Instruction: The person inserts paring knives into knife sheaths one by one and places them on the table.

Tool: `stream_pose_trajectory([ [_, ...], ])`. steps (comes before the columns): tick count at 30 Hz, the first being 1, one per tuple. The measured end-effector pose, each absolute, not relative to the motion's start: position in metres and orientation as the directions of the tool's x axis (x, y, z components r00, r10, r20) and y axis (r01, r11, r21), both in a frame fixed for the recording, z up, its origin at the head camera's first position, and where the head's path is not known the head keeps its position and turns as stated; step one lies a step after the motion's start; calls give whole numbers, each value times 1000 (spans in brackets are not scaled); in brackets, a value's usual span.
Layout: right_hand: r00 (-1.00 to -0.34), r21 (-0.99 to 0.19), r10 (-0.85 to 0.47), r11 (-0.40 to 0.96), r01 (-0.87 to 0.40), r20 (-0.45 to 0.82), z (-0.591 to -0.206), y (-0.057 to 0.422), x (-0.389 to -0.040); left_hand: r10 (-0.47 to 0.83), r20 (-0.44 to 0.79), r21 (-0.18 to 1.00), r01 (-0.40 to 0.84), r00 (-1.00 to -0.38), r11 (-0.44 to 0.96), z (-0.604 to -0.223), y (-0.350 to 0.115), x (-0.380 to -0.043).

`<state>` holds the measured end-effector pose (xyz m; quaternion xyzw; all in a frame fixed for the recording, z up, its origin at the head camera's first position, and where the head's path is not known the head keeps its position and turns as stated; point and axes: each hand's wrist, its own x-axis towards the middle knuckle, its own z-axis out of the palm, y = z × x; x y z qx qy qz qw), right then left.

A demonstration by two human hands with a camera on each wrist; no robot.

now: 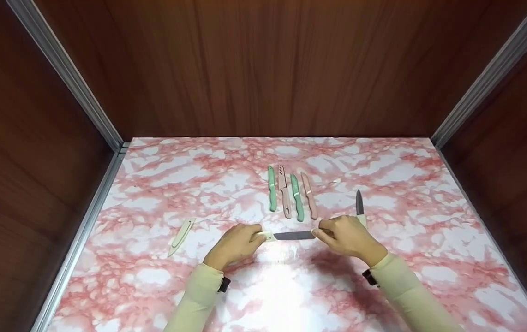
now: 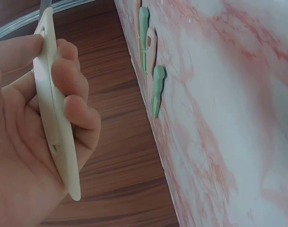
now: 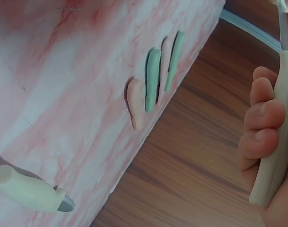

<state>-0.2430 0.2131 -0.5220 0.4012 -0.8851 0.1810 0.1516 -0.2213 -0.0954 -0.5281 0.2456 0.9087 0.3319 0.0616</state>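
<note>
My left hand (image 1: 236, 244) grips a cream blade sheath (image 2: 63, 146), thumb on one side and fingers curled round the other. My right hand (image 1: 345, 236) holds a knife by its cream handle (image 3: 271, 177). The knife's dark blade (image 1: 294, 235) spans the space between both hands, its tip end right at the sheath's mouth. Most of the handle is hidden by the right hand in the head view. Just beyond that hand lies another cream-handled knife (image 1: 359, 203), its blade bare. A second cream sheath (image 1: 182, 236) rests to the left of the left hand.
Several sheathed knives lie side by side beyond the hands, including a green one (image 1: 297, 198) and a pink one (image 1: 309, 196). The red-and-white marbled table (image 1: 152, 276) is bounded by brown wood panels (image 1: 268, 69) with metal edge strips.
</note>
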Motion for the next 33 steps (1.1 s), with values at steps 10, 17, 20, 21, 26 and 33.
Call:
stream_pose_trajectory([
  [10, -621, -218, -693, 585, -781, 367, -523, 214, -243, 505, 8, 627, 397, -863, 670, -530, -92, -218],
  [17, -644, -242, -693, 597, -765, 325, -522, 213, -243, 504, -21, 633, 379, -863, 675, -530, -92, -216],
  [20, -643, -246, -692, 595, -765, 328, -522, 213, -243, 503, -8, 623, 389, -864, 679, -530, -90, -216],
  [21, -640, -247, -694, 591, -768, 329, -522, 213, -243, 503, -4, 619, 393, -864, 680, -531, -90, -216],
  [26, -636, -251, -704, 585, -772, 317, -524, 212, -244, 506, 11, 597, 412, -862, 689, -531, -88, -216],
  [33, -659, -277, -702, 599, -751, 270, -523, 209, -243, 504, 22, 583, 420, -864, 695, -531, -87, -216],
])
